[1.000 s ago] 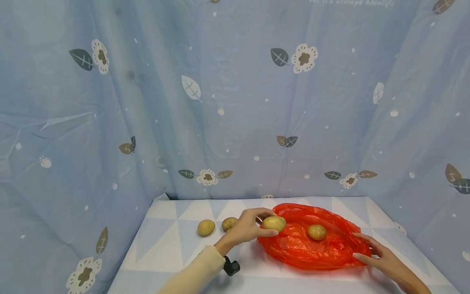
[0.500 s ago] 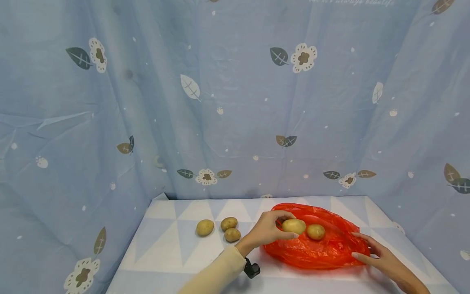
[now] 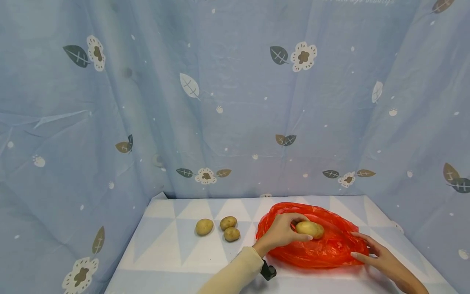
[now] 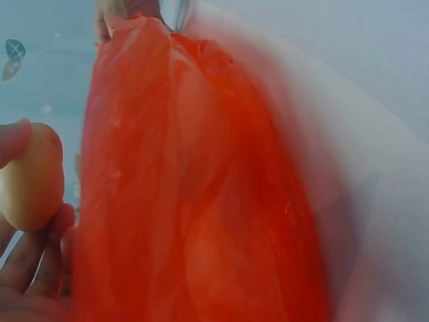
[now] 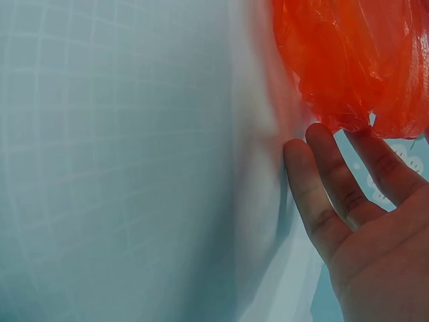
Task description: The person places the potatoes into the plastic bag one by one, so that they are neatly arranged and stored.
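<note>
My left hand pinches a yellow potato between thumb and fingers, over the open red plastic bag. In the left wrist view the held potato shows at the left edge, beside the bag's red side. Another potato lies in the bag, partly hidden behind the held one. At the bag's right end is my right hand, thumb and fingers spread apart along its edge. The right wrist view shows fairly straight fingers, with fingertips right at the bag's rim.
Left of the bag, three potatoes sit on the table, which has a pale triangle pattern. A blue curtain with leaves and flowers hangs behind and to both sides. A small black device is strapped at the left wrist.
My left hand has carried its potato rightward, from the bag's left rim to beside the potato inside. The right hand stays at the bag's right end.
</note>
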Available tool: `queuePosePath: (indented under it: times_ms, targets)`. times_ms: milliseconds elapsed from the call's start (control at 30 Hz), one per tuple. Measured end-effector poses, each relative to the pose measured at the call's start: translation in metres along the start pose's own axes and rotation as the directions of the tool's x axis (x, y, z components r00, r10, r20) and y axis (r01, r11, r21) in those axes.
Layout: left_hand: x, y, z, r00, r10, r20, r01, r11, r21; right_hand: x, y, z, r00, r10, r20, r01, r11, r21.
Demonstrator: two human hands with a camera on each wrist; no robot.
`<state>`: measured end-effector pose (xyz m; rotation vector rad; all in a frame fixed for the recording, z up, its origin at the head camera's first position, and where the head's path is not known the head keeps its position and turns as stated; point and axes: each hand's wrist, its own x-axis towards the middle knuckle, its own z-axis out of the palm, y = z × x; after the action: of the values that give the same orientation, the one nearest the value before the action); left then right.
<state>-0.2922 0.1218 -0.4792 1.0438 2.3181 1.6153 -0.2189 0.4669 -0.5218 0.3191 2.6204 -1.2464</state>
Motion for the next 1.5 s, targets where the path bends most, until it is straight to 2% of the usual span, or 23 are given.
queuePosePath:
  times_ms: [167, 367, 567, 667, 867, 1033, 1133, 1333, 1500]
  targets:
    - [0.006, 0.000, 0.015, 0.999, -0.041, -0.017, 0.041, 0.999, -0.014, -0.002, 0.000, 0.000, 1.000, 0.001, -0.005, -0.001, 1.000, 0.008]
    - [0.014, 0.001, 0.031, 0.998, -0.068, -0.002, 0.068, 0.997, -0.023, -0.003, 0.000, 0.001, 1.000, 0.003, -0.006, -0.003, 1.000, 0.004]
    - [0.018, -0.003, 0.045, 0.989, -0.148, -0.006, 0.148, 0.988, -0.036, -0.004, 0.001, 0.000, 1.000, -0.012, 0.009, 0.012, 1.000, 0.008]
    - [0.019, -0.003, 0.052, 0.986, -0.167, 0.001, 0.167, 0.986, -0.028, -0.004, 0.002, 0.000, 1.000, -0.019, 0.006, 0.019, 1.000, 0.009]
    - [0.023, -0.004, 0.059, 0.988, -0.154, 0.014, 0.154, 0.988, 0.009, -0.003, 0.004, -0.002, 1.000, -0.017, 0.014, 0.017, 1.000, 0.014]
    - [0.025, -0.010, 0.062, 0.991, -0.129, 0.018, 0.128, 0.991, 0.048, -0.003, 0.006, -0.002, 1.000, -0.022, 0.017, 0.021, 0.999, 0.031]
    - [0.026, -0.014, 0.064, 0.991, -0.136, 0.011, 0.135, 0.989, 0.067, -0.005, 0.006, -0.001, 1.000, -0.028, 0.013, 0.027, 0.999, 0.036]
    - [0.027, -0.018, 0.069, 0.985, -0.172, -0.008, 0.171, 0.971, 0.164, -0.008, 0.003, -0.001, 0.999, -0.038, 0.002, 0.038, 0.999, 0.032]
    - [0.024, -0.023, 0.072, 0.984, -0.181, 0.004, 0.173, 0.950, 0.261, -0.009, 0.002, -0.001, 0.999, -0.036, 0.000, 0.036, 0.999, 0.027]
